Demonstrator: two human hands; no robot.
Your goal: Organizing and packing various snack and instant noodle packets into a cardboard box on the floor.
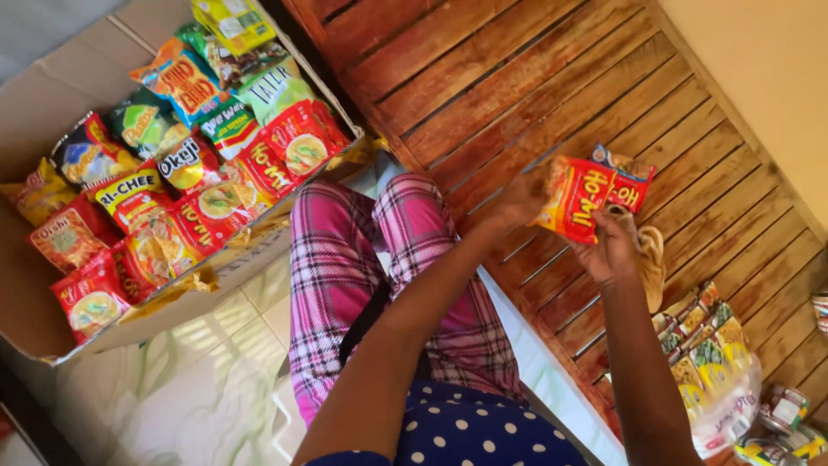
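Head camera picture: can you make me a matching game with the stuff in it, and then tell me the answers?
Things:
1. orange-red noodle packets
2. cardboard box
3. clear bag of small sachets
4. pink plaid trousers

Places:
A. lying on the wooden slats, lower right
B. held up between both hands
C. on the person's legs
D. on the tiled floor, full of snack packs

Pairs: 1-B, 2-D, 3-A, 4-C

Two hands (565, 229) hold two red noodle packets (593, 197); one cardboard box (34, 311) holds over a dozen snack packets (185, 173).
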